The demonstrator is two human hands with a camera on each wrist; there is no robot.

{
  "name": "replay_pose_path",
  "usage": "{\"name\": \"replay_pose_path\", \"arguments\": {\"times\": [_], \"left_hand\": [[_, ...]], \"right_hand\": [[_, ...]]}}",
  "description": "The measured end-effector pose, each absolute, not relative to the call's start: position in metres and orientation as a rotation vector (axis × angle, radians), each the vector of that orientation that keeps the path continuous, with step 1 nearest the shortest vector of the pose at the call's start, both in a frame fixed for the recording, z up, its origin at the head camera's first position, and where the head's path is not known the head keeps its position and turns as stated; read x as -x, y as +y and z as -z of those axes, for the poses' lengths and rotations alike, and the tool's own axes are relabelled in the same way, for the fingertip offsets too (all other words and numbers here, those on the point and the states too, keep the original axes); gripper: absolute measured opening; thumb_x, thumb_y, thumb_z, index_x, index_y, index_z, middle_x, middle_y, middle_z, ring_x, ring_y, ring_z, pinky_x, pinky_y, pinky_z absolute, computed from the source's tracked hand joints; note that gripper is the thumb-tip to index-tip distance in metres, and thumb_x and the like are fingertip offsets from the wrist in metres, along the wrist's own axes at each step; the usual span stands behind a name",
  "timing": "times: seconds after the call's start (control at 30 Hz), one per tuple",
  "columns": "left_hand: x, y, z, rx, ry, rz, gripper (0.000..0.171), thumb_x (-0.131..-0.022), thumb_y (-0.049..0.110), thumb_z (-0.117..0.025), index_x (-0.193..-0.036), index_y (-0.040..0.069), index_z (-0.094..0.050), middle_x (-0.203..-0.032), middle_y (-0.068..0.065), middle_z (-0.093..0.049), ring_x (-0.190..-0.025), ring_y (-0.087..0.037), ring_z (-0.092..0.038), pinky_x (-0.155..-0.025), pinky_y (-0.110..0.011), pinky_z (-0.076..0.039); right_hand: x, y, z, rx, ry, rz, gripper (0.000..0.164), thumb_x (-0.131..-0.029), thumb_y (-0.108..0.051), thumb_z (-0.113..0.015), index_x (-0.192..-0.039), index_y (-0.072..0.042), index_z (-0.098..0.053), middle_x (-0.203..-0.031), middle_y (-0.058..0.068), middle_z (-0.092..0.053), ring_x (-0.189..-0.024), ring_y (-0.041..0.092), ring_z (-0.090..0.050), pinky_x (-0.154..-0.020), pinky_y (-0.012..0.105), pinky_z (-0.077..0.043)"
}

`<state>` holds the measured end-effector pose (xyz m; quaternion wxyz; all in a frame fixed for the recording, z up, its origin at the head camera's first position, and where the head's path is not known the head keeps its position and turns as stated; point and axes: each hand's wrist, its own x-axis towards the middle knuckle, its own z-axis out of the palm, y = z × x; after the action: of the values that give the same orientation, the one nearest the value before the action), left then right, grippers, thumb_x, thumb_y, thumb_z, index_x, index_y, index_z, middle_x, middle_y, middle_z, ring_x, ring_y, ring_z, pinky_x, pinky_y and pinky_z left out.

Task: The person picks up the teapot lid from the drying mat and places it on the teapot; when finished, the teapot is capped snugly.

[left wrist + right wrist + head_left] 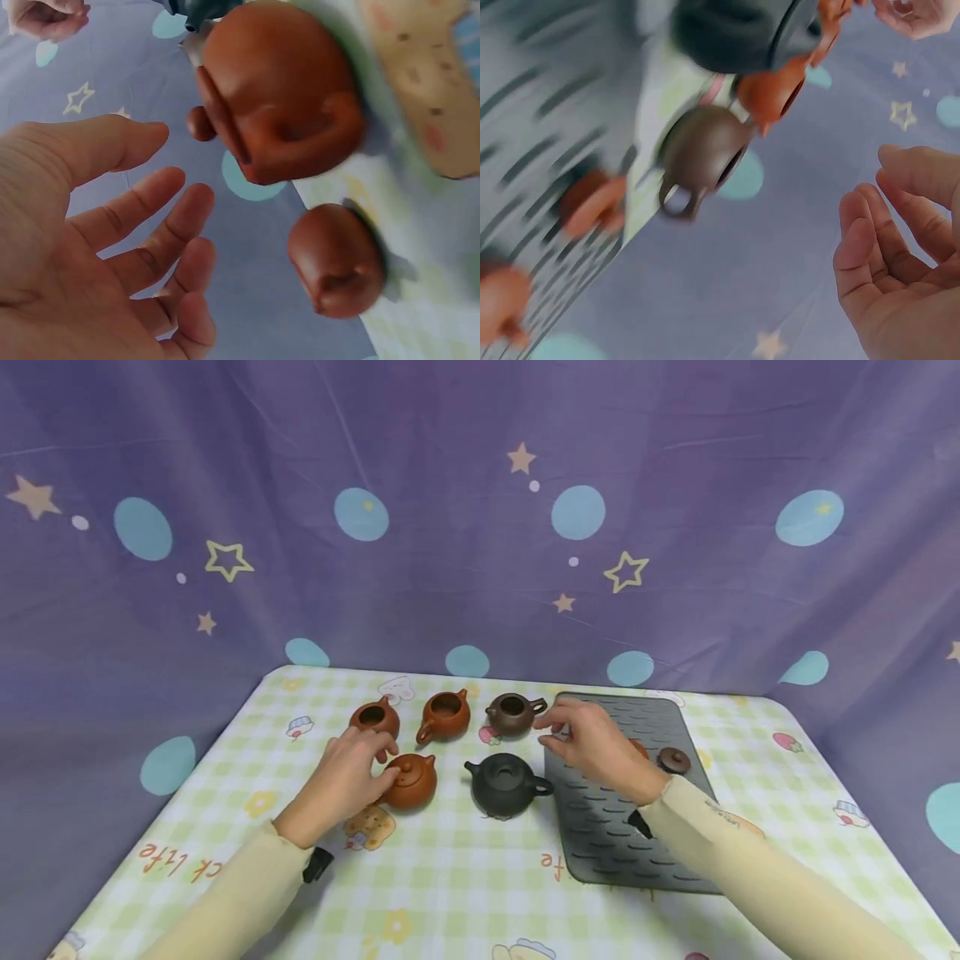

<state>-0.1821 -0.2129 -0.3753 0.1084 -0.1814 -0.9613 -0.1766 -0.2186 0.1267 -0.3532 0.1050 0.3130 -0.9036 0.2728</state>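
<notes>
My left hand (343,777) is beside a lidded reddish-brown teapot (411,787), its fingers loosely bent and holding nothing. In the left wrist view, the thumb stands a small gap away from the lid's round knob (200,124). My right hand (600,747) hovers over the left part of a grey mat (607,852), fingers relaxed and nothing between them. Nearest to it is a dark brown teapot (510,725) without a lid, its handle close to the fingertips in the head view. A black teapot (501,795) stands in the front row, handle toward the mat.
Two more reddish-brown teapots, the left one (378,725) and the middle one (448,722), stand lidless in the back row. On the ridged mat lie a dark brown lid (673,761) and an orange-brown lid (639,748), partly hidden by my right hand. A purple curtain (465,585) hangs behind the table.
</notes>
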Motion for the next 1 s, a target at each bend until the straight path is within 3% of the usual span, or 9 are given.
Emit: {"name": "replay_pose_path", "arguments": {"times": [0.33,0.7,1.0], "left_hand": [[0.221,-0.177,0.357,0.718,-2.806,0.472,0.016,-0.080,0.019,-0.076,-0.091,0.014,-0.066,-0.079,0.003,-0.060,-0.077,-0.022,-0.049,-0.072,-0.043,-0.038],[0.268,-0.137,0.345,0.886,-2.898,0.326,0.028,-0.083,0.026,-0.075,-0.105,0.011,-0.067,-0.097,-0.004,-0.065,-0.088,-0.027,-0.049,-0.077,-0.044,-0.039],[0.296,-0.099,0.350,0.874,-2.987,0.199,0.040,-0.081,0.027,-0.075,-0.115,0.007,-0.066,-0.104,-0.007,-0.067,-0.097,-0.032,-0.052,-0.082,-0.049,-0.040]], "right_hand": [[0.222,0.209,0.363,-0.694,-2.684,-0.718,0.018,-0.082,-0.006,-0.073,-0.098,-0.013,-0.072,-0.096,0.000,-0.064,-0.076,0.013,-0.059,-0.060,0.031,-0.047],[0.237,0.282,0.396,-0.436,-2.852,-0.748,0.018,-0.084,-0.005,-0.069,-0.102,-0.001,-0.070,-0.095,0.012,-0.065,-0.078,0.023,-0.059,-0.064,0.038,-0.045],[0.242,0.301,0.410,-0.369,-2.982,-0.742,0.009,-0.082,-0.005,-0.072,-0.090,-0.002,-0.070,-0.080,0.004,-0.066,-0.070,0.017,-0.059,-0.063,0.037,-0.047]]}}
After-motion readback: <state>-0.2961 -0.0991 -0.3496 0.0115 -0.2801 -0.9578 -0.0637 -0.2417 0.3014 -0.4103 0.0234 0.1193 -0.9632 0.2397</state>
